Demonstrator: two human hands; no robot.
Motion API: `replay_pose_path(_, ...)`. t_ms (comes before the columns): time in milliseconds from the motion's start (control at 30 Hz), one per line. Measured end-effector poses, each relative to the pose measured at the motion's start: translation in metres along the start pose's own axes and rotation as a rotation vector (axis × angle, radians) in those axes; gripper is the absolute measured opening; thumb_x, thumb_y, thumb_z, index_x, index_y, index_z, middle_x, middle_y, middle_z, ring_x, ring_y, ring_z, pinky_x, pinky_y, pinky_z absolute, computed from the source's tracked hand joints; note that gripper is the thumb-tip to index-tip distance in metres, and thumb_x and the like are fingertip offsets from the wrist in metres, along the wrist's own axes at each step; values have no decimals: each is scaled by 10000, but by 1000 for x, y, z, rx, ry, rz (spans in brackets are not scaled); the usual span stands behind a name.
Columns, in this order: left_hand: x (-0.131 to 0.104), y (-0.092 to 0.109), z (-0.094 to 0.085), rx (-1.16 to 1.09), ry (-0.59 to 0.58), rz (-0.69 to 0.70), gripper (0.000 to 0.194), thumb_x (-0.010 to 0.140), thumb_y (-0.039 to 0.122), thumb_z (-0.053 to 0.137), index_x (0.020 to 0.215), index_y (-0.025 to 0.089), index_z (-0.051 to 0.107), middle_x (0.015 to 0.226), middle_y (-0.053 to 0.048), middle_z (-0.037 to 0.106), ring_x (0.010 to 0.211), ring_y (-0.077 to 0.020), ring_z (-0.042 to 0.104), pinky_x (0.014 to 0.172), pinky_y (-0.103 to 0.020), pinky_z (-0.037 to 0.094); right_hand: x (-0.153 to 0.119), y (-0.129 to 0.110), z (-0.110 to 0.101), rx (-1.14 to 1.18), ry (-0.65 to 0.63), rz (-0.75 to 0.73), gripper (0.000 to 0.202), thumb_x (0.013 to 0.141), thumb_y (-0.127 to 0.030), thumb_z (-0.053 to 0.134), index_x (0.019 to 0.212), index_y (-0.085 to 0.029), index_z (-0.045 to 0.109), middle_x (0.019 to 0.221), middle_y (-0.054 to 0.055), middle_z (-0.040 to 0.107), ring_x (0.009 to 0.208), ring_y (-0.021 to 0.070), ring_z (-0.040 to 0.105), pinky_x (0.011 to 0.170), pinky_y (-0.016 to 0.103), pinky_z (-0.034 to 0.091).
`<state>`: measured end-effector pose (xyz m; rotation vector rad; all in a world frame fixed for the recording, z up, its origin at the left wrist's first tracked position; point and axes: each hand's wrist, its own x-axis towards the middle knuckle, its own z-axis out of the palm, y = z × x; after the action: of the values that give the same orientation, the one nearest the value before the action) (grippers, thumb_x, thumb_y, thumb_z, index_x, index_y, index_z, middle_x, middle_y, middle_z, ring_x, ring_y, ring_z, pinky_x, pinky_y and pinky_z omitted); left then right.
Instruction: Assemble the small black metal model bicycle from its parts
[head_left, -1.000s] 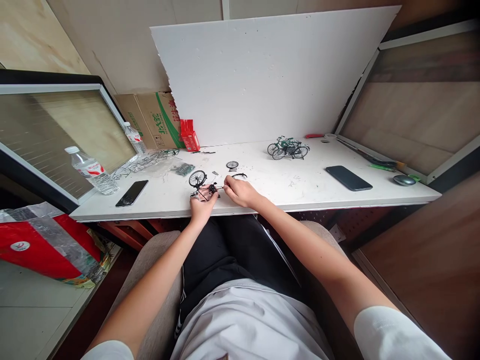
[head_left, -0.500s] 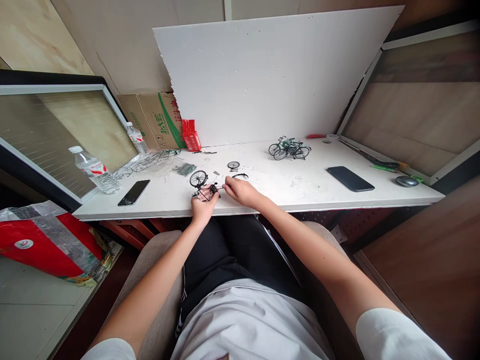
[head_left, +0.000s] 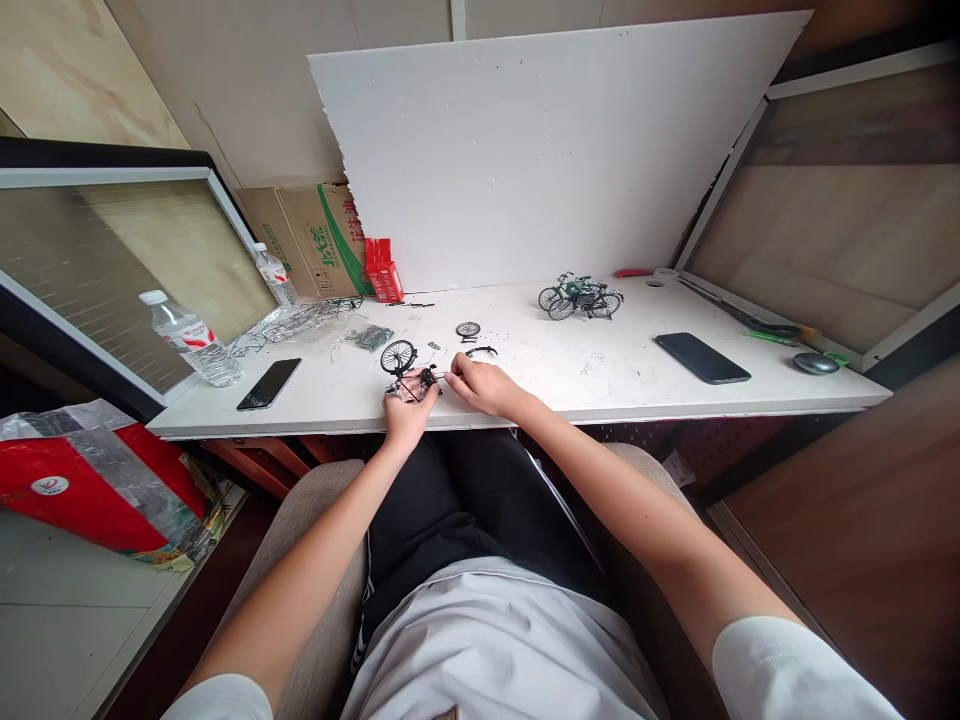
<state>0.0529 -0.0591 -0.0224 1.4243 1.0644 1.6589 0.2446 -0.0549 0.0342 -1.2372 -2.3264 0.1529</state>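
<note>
My left hand point(head_left: 407, 408) is closed around the frame of a black model bicycle point(head_left: 398, 358) at the table's front edge. One spoked wheel is on it, pointing away from me. In my right hand point(head_left: 480, 384) the fingers are pinched on a thin screwdriver point(head_left: 442, 377), its shaft reaching the dark round part of the bicycle by my left thumb; the handle is hidden in my fingers. Just beyond lie a loose spoked wheel point(head_left: 468, 329) and a curved black mudguard point(head_left: 481, 350).
Two small model bicycles point(head_left: 581, 297) stand at the back. Phones lie left point(head_left: 269, 384) and right point(head_left: 703, 357), near a mouse point(head_left: 815, 363). Water bottles point(head_left: 196, 340), a bag of small parts point(head_left: 373, 337) and a red box point(head_left: 384, 270) are on the left.
Both hands stay almost in place, still holding the bicycle and the thin tool. The right fingers have shifted very slightly; the whole view has moved a touch.
</note>
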Motion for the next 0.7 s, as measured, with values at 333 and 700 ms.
replay_pose_path(333,0,-1,-1,20,-12,0,444,798,280,827,1203,130,727,1154,-175,802,1064,-290,793,1045,-462,613,1,-1,-2,64,-16,-39,176,1104,-341,438,1117,-197,539,896,67,727,708,200,579,657,282,362)
replay_pose_path(700,-1,0,-1,33,-15,-7,447,790,275,835,1201,141,723,1142,-168,806,1078,-290,792,1043,-454,613,1,1,-3,-16,-43,-26,227,1129,-385,417,1056,-213,545,835,50,702,684,193,559,640,277,314)
